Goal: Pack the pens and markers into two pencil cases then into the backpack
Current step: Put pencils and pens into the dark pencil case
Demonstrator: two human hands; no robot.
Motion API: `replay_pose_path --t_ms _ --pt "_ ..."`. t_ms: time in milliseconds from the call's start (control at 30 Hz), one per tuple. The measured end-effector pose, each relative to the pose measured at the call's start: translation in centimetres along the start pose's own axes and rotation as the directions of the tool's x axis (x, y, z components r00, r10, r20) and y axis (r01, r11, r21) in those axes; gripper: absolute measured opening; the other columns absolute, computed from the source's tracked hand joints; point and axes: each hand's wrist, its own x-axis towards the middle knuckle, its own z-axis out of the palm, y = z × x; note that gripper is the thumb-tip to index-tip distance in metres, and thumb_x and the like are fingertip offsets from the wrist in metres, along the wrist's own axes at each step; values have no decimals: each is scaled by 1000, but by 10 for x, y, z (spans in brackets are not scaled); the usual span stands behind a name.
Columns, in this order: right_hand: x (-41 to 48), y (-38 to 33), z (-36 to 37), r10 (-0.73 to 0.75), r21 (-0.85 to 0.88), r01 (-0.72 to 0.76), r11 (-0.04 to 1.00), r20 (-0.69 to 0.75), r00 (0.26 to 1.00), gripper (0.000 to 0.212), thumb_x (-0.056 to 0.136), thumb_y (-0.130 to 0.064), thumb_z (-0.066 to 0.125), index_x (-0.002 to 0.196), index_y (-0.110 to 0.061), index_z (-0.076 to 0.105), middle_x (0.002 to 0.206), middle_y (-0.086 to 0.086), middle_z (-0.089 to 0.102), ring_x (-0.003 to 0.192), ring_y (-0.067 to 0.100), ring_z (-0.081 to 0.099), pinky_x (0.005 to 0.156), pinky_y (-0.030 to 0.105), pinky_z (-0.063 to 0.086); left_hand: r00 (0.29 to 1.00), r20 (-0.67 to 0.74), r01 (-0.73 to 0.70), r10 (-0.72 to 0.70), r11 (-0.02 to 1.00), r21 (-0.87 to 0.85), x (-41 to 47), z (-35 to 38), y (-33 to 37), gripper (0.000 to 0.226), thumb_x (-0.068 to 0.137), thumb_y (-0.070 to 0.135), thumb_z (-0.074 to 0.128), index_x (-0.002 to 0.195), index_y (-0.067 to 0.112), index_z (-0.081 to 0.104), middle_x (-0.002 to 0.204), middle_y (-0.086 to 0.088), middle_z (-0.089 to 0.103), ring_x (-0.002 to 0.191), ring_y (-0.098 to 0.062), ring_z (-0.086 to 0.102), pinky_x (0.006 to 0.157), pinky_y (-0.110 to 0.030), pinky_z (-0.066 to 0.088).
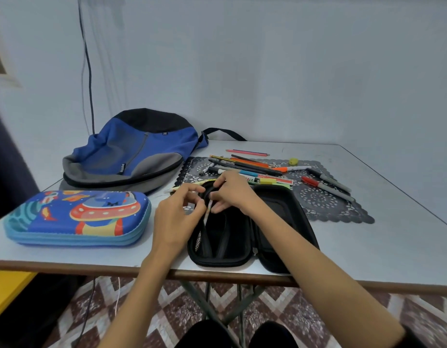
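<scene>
An open black pencil case (232, 234) lies at the table's front edge, its lid (282, 214) folded to the right. My left hand (176, 217) and my right hand (230, 194) meet over its far end, both pinching a thin light-coloured pen (208, 214) that slants down into the case under an elastic strap. A closed blue pencil case (76, 217) with a cartoon print lies to the left. A blue and grey backpack (132, 151) lies flat behind it. Several pens and markers (245, 167) lie on a dark lace mat (318, 197) behind the black case.
Two grey markers with a red and a black cap (325, 185) lie on the mat's right side, next to a small yellow-green eraser (293, 161). The wall stands just behind the table (368, 237). A cable hangs down the wall at the left.
</scene>
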Motion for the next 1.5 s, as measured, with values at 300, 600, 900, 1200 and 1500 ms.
replay_pose_path --t_ms 300,600,900,1200,1500 --pt "0 1 -33 -25 97 33 995 -81 996 17 88 10 57 99 -2 60 75 15 66 56 23 65 49 26 56 1000 -1 3 -3 1000 29 -1 0 1 24 84 15 69 98 33 66 75 15 67 78 -7 65 75 -41 53" --pt "-1 66 -136 141 -282 -230 931 -304 942 10 91 -5 56 85 -3 63 79 15 62 66 22 58 57 29 50 1000 5 -7 7 1000 8 0 0 -1 19 85 16 67 96 30 66 73 12 68 75 -7 66 74 -40 54" --pt "3 87 -138 -72 -327 -10 945 -237 969 18 88 -1 63 91 -15 73 80 2 62 62 11 51 53 22 43 1000 2 -15 15 1000 -6 0 1 -1 19 83 13 67 92 29 67 73 12 67 73 -7 66 74 -39 55" --pt "6 91 -144 -134 -377 89 922 -93 987 29 83 -8 73 75 -35 73 84 -8 71 87 20 64 81 36 52 1000 9 -17 17 1000 -15 1 -1 -2 23 83 7 67 88 29 68 74 19 66 73 -3 64 71 -23 50" --pt "6 98 -139 -236 -334 151 930 -229 944 9 88 -13 68 91 -15 76 80 1 69 69 9 59 63 20 44 1000 12 -26 26 1000 -16 0 -1 0 25 83 6 66 87 31 67 75 16 67 74 -5 64 71 -22 51"
